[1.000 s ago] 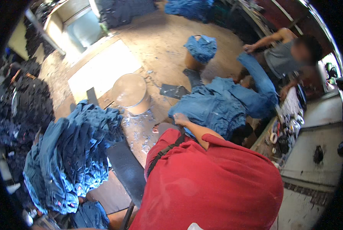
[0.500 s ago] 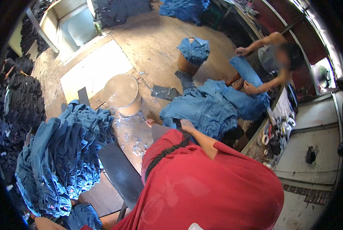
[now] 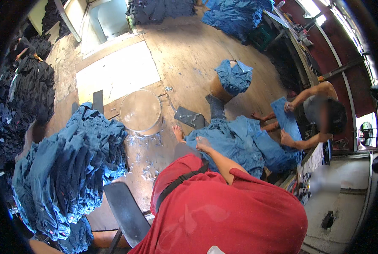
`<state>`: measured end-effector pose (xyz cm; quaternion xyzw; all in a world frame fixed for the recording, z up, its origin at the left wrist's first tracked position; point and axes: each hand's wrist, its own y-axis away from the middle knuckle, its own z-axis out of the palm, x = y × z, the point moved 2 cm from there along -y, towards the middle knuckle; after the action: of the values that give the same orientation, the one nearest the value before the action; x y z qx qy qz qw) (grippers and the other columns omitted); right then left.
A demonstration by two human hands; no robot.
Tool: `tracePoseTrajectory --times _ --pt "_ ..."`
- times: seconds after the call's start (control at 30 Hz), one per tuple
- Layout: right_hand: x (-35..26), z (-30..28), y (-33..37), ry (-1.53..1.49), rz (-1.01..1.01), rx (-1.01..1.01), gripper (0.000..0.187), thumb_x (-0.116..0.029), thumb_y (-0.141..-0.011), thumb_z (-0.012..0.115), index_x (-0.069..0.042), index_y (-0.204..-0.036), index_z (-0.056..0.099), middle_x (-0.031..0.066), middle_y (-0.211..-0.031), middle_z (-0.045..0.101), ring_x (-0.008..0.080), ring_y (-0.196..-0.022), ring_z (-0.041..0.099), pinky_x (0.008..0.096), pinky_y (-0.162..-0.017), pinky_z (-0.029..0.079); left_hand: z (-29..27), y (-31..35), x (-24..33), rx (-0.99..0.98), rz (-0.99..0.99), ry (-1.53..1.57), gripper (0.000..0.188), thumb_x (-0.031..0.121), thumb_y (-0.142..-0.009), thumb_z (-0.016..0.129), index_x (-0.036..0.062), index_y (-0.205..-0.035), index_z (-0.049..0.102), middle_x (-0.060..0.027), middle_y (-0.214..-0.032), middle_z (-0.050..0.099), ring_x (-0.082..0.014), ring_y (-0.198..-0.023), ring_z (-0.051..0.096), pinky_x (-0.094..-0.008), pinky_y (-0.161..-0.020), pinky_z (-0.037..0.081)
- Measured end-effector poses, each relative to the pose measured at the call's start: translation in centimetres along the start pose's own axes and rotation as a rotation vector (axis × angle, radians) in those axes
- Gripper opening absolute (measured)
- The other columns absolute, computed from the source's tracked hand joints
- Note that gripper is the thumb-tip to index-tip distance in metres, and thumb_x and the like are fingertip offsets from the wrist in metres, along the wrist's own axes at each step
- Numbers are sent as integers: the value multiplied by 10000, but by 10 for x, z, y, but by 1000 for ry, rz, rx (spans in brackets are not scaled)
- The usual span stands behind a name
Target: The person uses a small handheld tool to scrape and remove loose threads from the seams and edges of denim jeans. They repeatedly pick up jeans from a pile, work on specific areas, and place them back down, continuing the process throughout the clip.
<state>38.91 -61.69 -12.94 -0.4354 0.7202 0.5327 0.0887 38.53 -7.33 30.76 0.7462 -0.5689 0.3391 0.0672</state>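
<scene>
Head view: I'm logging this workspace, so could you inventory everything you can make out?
Denim pile: one, blue, centre
Denim stack: one, blue, left
Drum: one, tan, mid-floor
Denim-topped drum: one, tan, farther right
Scraps: uncounted, bluish, around near drum
Pale board: one, white, upper-left floor
Dark heap: one, black, far left
Back heap: one, blue, top
Padded board: one, black, lower left
Co-worker: one, grey top, right, holding denim piece
Shirt: one, red, lower centre
Right hand: one, bare, over denim pile, grip unclear
Left hand: not in view
</scene>
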Motion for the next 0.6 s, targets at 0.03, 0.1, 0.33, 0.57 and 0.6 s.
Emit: tracePoseTrajectory --times 0.03,0.1,0.33,0.57,0.6 --pt "-16 -10 -14 27 -34 -20 402 -390 -1139 428 -73 -1262 644 78 -751 728 191 -577 675 389 -584 549 14 -13 5 2 -16 -17 240 96 -1014 677 -10 -1224 728 -169 -1248 752 -293 -1150 708 -396 -1026 553" --pt "-44 -29 -39 77 -53 -37 453 -387 -1127 405 -9 -1037 639 123 -760 745 261 -589 715 444 -685 582 41 -38 15 1 -47 -46 237 96 -1011 681 -10 -1217 728 -169 -1244 751 -294 -1146 708 -397 -1024 553" --pt "-107 -119 -121 102 -14 -49 405 -378 -1122 399 -84 -1081 675 76 -738 750 245 -650 738 432 -722 587 114 -114 44 -4 -152 -153 224 93 -998 697 -9 -1195 729 -170 -1231 750 -299 -1131 708 -401 -1019 551" --pt "-130 -194 -206 219 -62 5 396 -267 -1035 513 -132 -1368 681 94 -921 798 261 -877 790 453 -859 599 161 -166 54 -23 -212 -234 212 90 -985 712 -8 -1172 729 -171 -1218 749 -303 -1117 707 -405 -1014 550" --pt "-129 -199 -219 195 -16 1 412 -213 -1009 519 -127 -1374 690 143 -1051 805 307 -996 784 465 -942 585 167 -172 54 -28 -217 -243 211 90 -983 714 -8 -1169 730 -171 -1216 749 -304 -1114 707 -406 -1013 550"
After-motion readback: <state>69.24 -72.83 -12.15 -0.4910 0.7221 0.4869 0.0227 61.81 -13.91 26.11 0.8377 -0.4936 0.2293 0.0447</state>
